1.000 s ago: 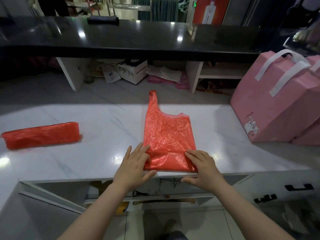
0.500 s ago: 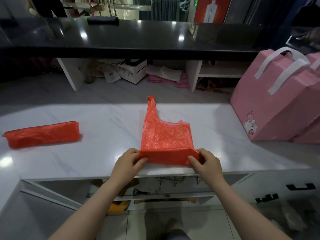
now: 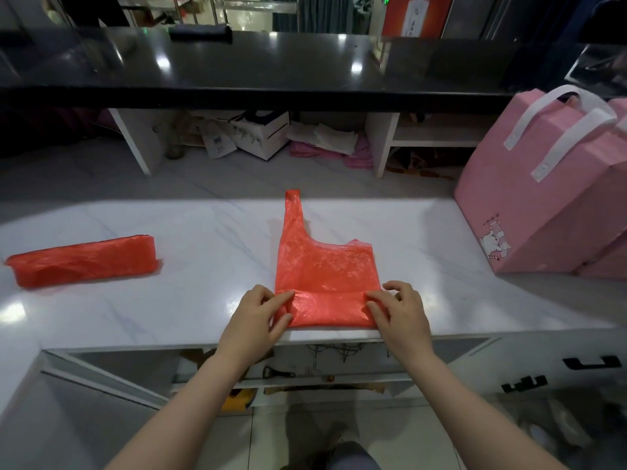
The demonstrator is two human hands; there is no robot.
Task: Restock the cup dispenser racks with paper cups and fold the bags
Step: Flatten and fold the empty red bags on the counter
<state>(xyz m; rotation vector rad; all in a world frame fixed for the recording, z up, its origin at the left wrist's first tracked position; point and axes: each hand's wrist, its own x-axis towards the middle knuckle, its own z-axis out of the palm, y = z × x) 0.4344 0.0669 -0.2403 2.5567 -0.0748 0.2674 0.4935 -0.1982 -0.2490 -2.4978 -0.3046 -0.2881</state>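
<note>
Folding second red bag, one already done

Pinching the near folded band of the red plastic bag (image 3: pixel 325 276) with my left hand (image 3: pixel 259 312) and right hand (image 3: pixel 397 312) at the marble counter (image 3: pixel 203 232) edge. Folded red bag (image 3: pixel 81 261) lies well left. Handle end unfolded; more folds left. No cups or racks visible.

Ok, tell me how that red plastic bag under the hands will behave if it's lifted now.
The red plastic bag looks thin and crinkled, so probably floppy and very light. Its folded bottom band, pinned by the left hand and right hand, would likely spring open. The glossy countertop suggests easy sliding.
</note>
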